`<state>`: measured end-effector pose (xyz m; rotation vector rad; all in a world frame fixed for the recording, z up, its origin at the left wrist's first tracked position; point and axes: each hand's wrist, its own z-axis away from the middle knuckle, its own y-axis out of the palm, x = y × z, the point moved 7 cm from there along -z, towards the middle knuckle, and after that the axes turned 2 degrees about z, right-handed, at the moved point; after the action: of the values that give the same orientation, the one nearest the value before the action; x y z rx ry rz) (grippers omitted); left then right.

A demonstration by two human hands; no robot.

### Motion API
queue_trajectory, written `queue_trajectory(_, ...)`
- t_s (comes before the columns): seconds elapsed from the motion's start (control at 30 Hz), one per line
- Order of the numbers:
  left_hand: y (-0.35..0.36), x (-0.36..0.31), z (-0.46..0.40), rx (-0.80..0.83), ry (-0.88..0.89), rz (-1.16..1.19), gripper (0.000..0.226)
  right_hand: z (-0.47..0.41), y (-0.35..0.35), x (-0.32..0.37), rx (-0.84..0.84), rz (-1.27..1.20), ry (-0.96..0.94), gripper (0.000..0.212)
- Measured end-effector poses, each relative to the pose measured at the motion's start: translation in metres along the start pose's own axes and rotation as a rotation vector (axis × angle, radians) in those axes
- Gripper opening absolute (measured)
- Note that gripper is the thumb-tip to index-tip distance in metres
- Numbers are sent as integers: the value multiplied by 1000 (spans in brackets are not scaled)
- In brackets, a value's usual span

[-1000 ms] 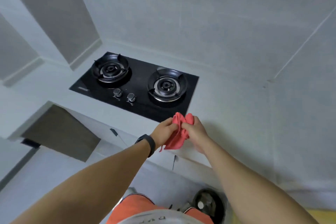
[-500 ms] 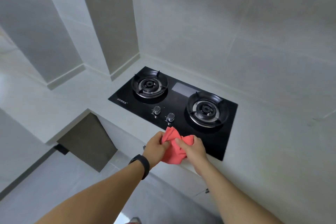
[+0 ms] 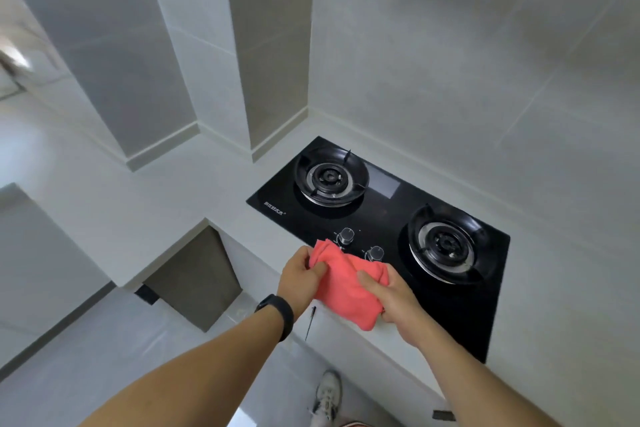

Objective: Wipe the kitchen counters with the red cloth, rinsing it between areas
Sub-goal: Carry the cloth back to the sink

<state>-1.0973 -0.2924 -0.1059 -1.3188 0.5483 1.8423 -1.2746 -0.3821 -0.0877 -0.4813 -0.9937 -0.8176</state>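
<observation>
Cloth (image 3: 343, 291) red, bunched btwn both hands.

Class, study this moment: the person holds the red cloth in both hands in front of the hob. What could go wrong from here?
1. The red cloth, gripped by the left hand and right hand, sits right by the two knobs; wiping there might turn one.
2. A loose fold could snag on the burner grates.
</observation>
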Motion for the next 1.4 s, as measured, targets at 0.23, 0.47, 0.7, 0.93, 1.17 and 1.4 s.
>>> queue_trajectory(0.23, -63, -23, -51, -153, -69, 82, 21, -90, 47, 41, 213, 103, 5, 62)
queue_trajectory(0.47, -151, -25, -63, -382, -105, 146, 18, -172, 143, 82, 286, 232, -120, 65)
queue_trajectory(0.7, -249, -10, -40, -667, -88, 281, 12, -198, 266, 100, 401, 239, -158, 36)
queue_trajectory(0.93, -366, 10, -5, -749, -99, 439, 23, -176, 398, 118, 395, 384, -290, 15)
queue_trajectory(1.17, -510, 12, 21, -698, -58, 556, 29, -139, 559, 141, 418, 423, -387, 17)
queue_trajectory(1.4, -652, 28, 72, -837, 6, 487, 16, -103, 704, 154, 479, 420, -454, 19)
